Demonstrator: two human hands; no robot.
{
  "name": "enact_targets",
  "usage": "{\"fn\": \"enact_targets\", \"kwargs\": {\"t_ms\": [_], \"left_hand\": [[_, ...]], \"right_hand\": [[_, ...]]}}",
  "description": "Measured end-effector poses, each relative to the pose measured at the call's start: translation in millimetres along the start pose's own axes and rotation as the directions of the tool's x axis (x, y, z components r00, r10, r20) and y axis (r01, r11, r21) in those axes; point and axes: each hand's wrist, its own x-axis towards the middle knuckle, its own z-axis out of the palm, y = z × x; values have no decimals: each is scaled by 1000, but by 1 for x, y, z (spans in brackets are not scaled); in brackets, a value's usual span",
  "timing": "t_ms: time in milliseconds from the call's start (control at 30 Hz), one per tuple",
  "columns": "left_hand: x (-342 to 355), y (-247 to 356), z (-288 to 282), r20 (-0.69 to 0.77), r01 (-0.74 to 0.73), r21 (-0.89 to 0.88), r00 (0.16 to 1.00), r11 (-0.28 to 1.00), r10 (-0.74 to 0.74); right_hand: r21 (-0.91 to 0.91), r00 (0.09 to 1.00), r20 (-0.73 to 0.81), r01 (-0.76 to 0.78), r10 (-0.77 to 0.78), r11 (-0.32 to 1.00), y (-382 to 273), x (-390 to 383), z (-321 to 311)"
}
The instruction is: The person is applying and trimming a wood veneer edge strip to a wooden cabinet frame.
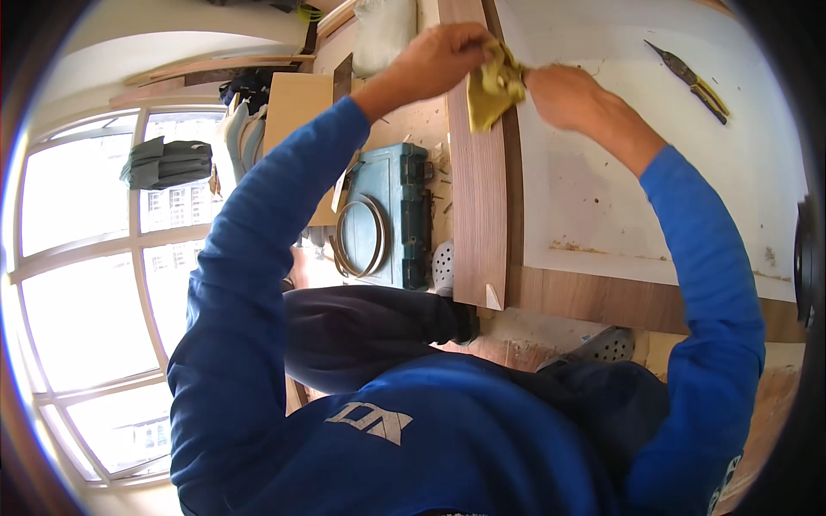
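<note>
Near the far edge, a crumpled yellow cloth (492,99) hangs between my two hands, above a long wood-grain board. My left hand (439,58) pinches its upper left part with bent fingers. My right hand (572,96), slightly blurred, is closed at the cloth's right edge. Something small and dark shows by those fingertips, too small to name. Below the cloth, the wood-grain board (480,198) runs toward me along the side of a white panel (619,181). Yellow-and-black handled snips (693,82) lie on that panel, to the right of my right hand.
A teal tool case (400,172) stands left of the board, with a coil of edge banding (379,249) on it. Farther off are a tan board (297,112) and a white sack (385,34). Windows (77,318) line the left side. A grey clog (607,346) shows beneath the panel's near edge.
</note>
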Motion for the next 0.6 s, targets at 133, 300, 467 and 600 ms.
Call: {"fn": "enact_targets", "kwargs": {"t_ms": [133, 300, 467, 600], "left_hand": [[-4, 16, -2, -13, 125, 58, 992, 990, -125], [-91, 49, 13, 284, 72, -107, 958, 992, -39], [-162, 96, 15, 444, 43, -359, 886, 932, 130], [-154, 104, 16, 515, 152, -417, 852, 896, 96]], "right_hand": [[108, 999, 18, -50, 48, 993, -8, 10, 5], [237, 987, -123, 133, -106, 962, -42, -90, 40], [275, 963, 195, 129, -186, 953, -81, -169, 17], [248, 942, 214, 203, -258, 947, -68, -165, 11]]}}
